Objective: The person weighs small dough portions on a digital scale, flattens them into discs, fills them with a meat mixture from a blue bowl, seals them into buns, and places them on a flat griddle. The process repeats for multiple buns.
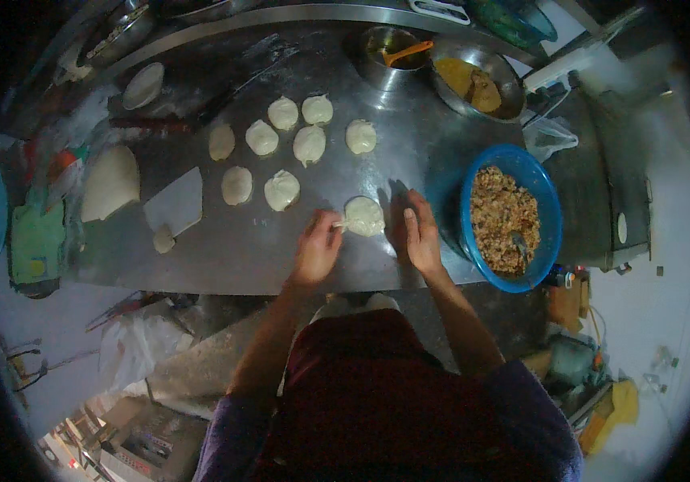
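Observation:
Before me on the metal worktop [248, 253] lies a round, pale piece of dough [363, 215]. A small tail of it, stretched out on its left side, is pinched in the fingertips of my left hand [317, 246]. To the right of this dough, my right hand [423, 238] is held with fingers extended and nothing in it, apart from the dough. Several more dough rounds, among them a whitish one [282, 190] and a flatter, duller one [237, 186], lie farther off and to the left.
At right stands a blue basin [554, 205] of chopped filling [498, 211] with a spoon [520, 244]. Behind are a steel bowl [510, 90] of yellow liquid and a pot [381, 75] with an orange-handled utensil [408, 53]. A dough slab [111, 184] and flat scraper [179, 199] lie left.

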Demonstrator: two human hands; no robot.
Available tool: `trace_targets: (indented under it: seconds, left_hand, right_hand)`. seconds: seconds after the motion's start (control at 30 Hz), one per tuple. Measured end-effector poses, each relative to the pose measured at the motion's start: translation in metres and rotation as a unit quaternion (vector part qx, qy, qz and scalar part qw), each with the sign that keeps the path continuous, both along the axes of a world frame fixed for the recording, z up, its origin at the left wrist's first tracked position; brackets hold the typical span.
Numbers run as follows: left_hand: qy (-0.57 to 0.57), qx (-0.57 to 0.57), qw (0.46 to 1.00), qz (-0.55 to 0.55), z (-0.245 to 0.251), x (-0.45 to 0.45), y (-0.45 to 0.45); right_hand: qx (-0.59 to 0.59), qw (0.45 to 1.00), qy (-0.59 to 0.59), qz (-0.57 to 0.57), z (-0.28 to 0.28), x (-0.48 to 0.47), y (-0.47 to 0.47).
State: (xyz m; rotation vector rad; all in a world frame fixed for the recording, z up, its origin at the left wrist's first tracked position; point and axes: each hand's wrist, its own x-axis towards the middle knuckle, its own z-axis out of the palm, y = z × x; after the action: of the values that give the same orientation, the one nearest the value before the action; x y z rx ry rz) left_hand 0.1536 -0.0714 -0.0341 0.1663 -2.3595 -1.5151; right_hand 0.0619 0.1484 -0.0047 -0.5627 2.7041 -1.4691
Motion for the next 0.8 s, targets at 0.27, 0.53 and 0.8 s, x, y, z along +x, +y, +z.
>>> trace_targets:
  seconds: [0.27, 0.53, 0.8]
  left_hand:
    - [-0.059, -0.219, 0.966, -0.127, -0.005, -0.023, 0.023]
    - [-0.049, -0.328, 0.918, -0.217, -0.020, -0.021, 0.023]
    - [-0.105, -0.348, 0.912, -0.188, -0.030, -0.030, 0.015]
  right_hand:
    - [0.087, 0.990, -0.043, 0.101, -0.003, 0.010, 0.010]
    - [0.259, 0.921, 0.052, 0.284, -0.026, 0.013, -0.017]
    - [0.298, 0.908, 0.109, 0.274, -0.025, 0.001, -0.020]
